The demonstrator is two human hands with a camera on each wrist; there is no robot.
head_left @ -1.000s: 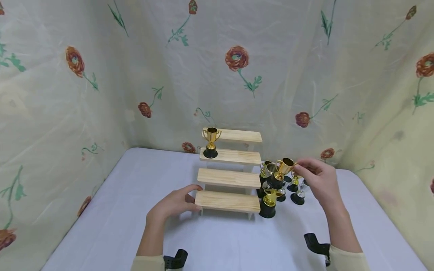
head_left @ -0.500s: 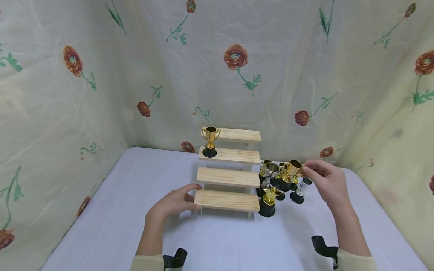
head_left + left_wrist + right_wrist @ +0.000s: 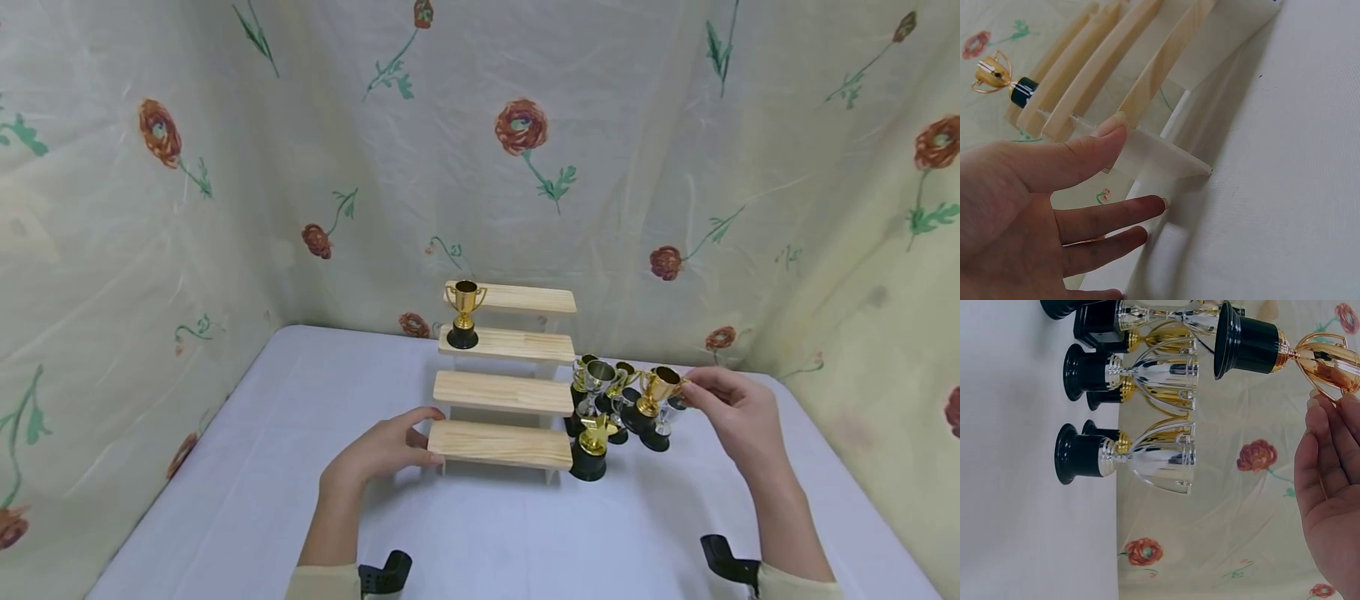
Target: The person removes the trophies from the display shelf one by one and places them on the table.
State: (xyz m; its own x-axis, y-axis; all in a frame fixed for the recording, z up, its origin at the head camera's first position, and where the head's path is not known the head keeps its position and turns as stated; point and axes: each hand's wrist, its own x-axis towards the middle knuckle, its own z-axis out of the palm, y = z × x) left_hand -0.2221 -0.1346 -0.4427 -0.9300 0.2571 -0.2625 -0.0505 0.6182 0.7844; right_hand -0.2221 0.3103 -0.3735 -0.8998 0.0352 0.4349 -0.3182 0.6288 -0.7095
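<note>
My right hand [image 3: 738, 412] pinches one handle of a gold trophy cup [image 3: 658, 387] with a black base. In the right wrist view this trophy cup [image 3: 1257, 347] hangs above the silver and gold trophies, clear of the table. My left hand [image 3: 386, 450] rests at the left end of the lowest step of a wooden tiered stand [image 3: 498, 443]. In the left wrist view the thumb touches the board's end, while the other fingers [image 3: 1116, 215] are extended beside the white side panel. Another gold trophy cup [image 3: 465, 312] stands upright at the left of the third step up.
Right of the stand, several trophies cluster closely: a gold star trophy [image 3: 592, 442] in front, a silver cup [image 3: 598, 379] behind it, others partly hidden. A white cloth covers the table [image 3: 247, 467]. Floral curtains [image 3: 600, 150] hang behind and at both sides.
My right hand has carried the gold trophy cup to the right and slightly down, over the right part of the cluster. My left hand has stayed at the stand.
</note>
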